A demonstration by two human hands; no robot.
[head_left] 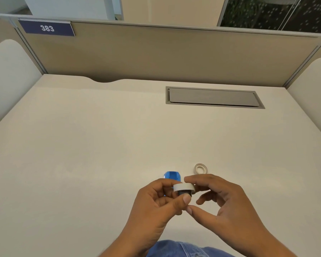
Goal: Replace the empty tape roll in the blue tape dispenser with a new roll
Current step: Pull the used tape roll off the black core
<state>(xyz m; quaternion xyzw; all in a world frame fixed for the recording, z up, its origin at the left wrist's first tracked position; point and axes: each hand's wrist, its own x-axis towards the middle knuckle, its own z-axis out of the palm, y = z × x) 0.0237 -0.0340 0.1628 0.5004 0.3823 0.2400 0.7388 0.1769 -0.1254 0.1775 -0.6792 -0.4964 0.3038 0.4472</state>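
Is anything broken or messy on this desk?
Nothing looks broken or spilled. A small thin whitish ring lies alone on the cream desk beyond the hands, apart from the blue plastic tape dispenser. Both hands hold a white tape roll with a dark core.

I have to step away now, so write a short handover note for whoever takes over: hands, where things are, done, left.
Left hand: closed around the blue tape dispenser, mostly hidden behind the fingers, held above the desk.
Right hand: index finger and thumb pinching a white tape roll at the dispenser, with a dark hub showing under it.
A thin ring, apparently the empty core, lies on the desk beyond the right hand.
Done: old roll looks to be out.
Left: whether the white roll is fully seated cannot be told; seat it, thread the tape end, set the dispenser down.
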